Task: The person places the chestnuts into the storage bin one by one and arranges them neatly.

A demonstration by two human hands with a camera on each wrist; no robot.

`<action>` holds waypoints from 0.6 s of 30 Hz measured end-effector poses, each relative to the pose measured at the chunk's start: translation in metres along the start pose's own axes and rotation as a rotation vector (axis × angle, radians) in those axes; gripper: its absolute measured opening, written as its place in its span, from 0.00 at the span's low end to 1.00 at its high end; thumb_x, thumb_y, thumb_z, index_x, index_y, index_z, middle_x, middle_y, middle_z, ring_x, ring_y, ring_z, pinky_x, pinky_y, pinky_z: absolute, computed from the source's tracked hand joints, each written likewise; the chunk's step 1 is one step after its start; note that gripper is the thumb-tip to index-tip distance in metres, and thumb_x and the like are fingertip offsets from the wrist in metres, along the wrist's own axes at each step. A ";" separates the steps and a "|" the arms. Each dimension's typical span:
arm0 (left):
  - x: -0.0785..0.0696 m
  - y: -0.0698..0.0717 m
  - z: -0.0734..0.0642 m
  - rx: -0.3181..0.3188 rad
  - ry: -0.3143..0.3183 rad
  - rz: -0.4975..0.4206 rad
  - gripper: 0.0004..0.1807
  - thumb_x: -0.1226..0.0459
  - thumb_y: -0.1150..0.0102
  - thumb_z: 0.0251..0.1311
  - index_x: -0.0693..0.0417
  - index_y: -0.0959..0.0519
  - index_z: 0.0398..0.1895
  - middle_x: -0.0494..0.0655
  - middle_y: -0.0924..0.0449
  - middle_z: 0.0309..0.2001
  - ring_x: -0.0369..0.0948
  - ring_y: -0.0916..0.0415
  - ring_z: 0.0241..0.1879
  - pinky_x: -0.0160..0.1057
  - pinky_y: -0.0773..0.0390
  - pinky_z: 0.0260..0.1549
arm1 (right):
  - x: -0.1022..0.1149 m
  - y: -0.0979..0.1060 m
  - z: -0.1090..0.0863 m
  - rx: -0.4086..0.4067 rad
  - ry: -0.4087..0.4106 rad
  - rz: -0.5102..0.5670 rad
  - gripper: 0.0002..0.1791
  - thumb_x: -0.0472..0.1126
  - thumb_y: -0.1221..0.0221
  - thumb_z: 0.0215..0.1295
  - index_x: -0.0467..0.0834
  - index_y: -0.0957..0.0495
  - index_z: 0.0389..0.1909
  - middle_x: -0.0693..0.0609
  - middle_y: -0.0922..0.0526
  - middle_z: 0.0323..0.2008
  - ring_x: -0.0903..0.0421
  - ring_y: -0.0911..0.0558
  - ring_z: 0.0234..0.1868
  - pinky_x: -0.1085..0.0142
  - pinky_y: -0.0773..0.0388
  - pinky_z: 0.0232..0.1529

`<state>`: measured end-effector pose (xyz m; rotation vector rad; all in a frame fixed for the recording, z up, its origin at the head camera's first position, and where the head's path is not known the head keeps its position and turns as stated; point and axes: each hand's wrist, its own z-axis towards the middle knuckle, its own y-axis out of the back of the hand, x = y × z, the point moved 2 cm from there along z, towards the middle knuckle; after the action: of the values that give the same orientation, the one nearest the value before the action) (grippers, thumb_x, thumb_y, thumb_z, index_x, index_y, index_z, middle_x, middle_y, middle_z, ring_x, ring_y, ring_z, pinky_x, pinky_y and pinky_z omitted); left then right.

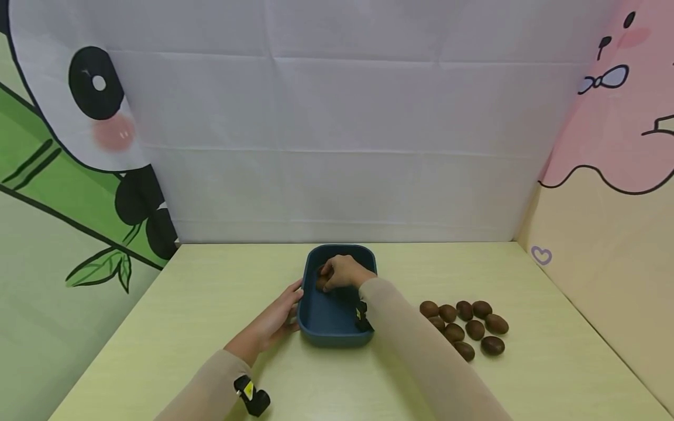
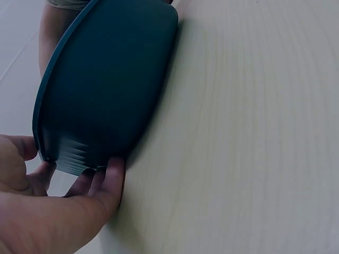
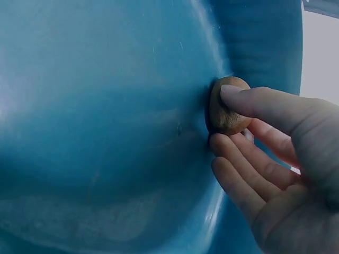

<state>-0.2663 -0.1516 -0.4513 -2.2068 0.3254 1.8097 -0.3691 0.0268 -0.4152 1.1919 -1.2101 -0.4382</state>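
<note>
A deep blue plastic tub (image 1: 337,338) with rounded corners stands on the table. My left hand (image 1: 276,318) holds its left wall from outside; in the left wrist view, the fingers (image 2: 112,182) lie against the tub's wall (image 2: 106,79) between rim and base. My right hand (image 1: 344,272) reaches inside the tub. In the right wrist view, its thumb and fingers pinch a brown egg-shaped thing (image 3: 230,108), with a rough patch on it, close against the tub's wall. The head view shows brown pieces (image 1: 320,283) beside those fingertips, partly hidden by the hand.
Several more dark brown egg-shaped things (image 1: 475,330) lie grouped on the pale wooden table (image 1: 210,304), right of my right forearm, which covers part of that area. A white sheet (image 1: 342,117) hangs behind the table; printed panels (image 1: 605,245) stand at both sides.
</note>
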 end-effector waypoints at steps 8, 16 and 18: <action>0.000 0.000 -0.001 0.001 -0.001 0.010 0.32 0.52 0.64 0.81 0.43 0.56 0.81 0.62 0.44 0.74 0.57 0.45 0.73 0.61 0.37 0.64 | 0.003 0.005 -0.002 0.029 0.012 0.018 0.22 0.44 0.26 0.57 0.46 0.16 0.53 0.53 0.16 0.47 0.55 0.19 0.48 0.60 0.23 0.53; 0.001 0.000 -0.001 -0.005 -0.005 0.019 0.32 0.52 0.64 0.81 0.43 0.56 0.82 0.61 0.45 0.75 0.58 0.46 0.73 0.61 0.37 0.64 | 0.002 0.020 -0.009 0.067 0.052 0.038 0.22 0.47 0.27 0.58 0.47 0.17 0.54 0.54 0.16 0.47 0.55 0.19 0.50 0.59 0.24 0.55; 0.001 0.001 0.000 -0.007 -0.007 0.020 0.32 0.52 0.63 0.80 0.44 0.56 0.82 0.61 0.44 0.75 0.58 0.45 0.73 0.61 0.36 0.64 | 0.002 0.027 -0.011 0.077 0.069 0.026 0.23 0.48 0.28 0.59 0.47 0.17 0.55 0.53 0.16 0.48 0.55 0.20 0.50 0.59 0.23 0.54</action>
<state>-0.2661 -0.1523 -0.4526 -2.2087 0.3409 1.8315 -0.3669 0.0405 -0.3899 1.2459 -1.1911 -0.3309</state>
